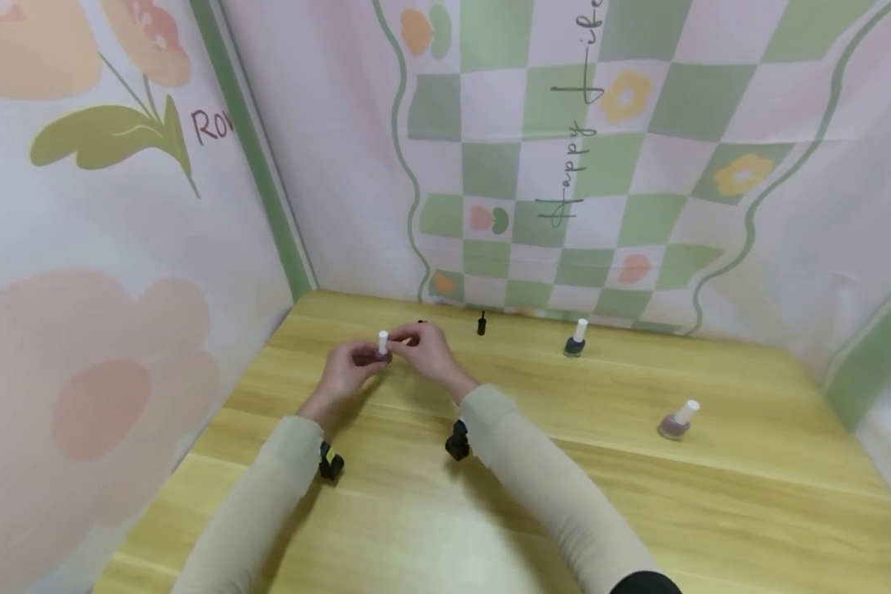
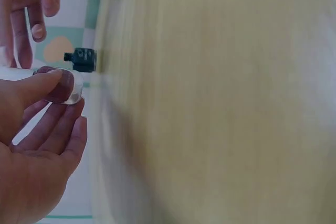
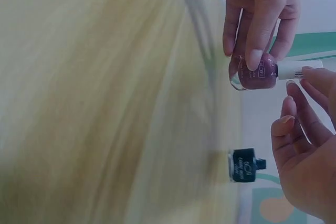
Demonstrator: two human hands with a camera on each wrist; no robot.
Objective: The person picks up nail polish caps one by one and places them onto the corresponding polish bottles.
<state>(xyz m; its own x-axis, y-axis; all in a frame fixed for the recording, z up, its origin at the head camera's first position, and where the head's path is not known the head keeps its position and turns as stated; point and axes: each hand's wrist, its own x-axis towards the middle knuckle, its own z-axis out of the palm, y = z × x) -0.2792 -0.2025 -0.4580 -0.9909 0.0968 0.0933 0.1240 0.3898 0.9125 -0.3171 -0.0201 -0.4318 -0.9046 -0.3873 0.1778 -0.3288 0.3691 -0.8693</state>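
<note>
My left hand [image 1: 343, 373] holds a mauve nail polish bottle [image 3: 254, 74] by its glass body, thumb on one side and fingers on the other. The bottle is upright above the table, with its white cap [image 3: 290, 70] on top. My right hand [image 1: 429, 353] pinches that cap between thumb and fingertip, its other fingers loosely bent. Just behind the hands, an uncapped dark nail polish bottle [image 3: 242, 165] stands on the table, mostly hidden by the right hand in the head view. Its neck is bare. A black brush cap [image 1: 482, 327] stands nearby, brush pointing up.
On the right of the wooden table [image 1: 416, 511] stand a dark nail polish bottle [image 1: 575, 345] and a mauve one [image 1: 673, 426], both with white caps. A patterned cloth [image 1: 535, 165] hangs along the back edge, and another printed cloth [image 1: 119, 247] on the left.
</note>
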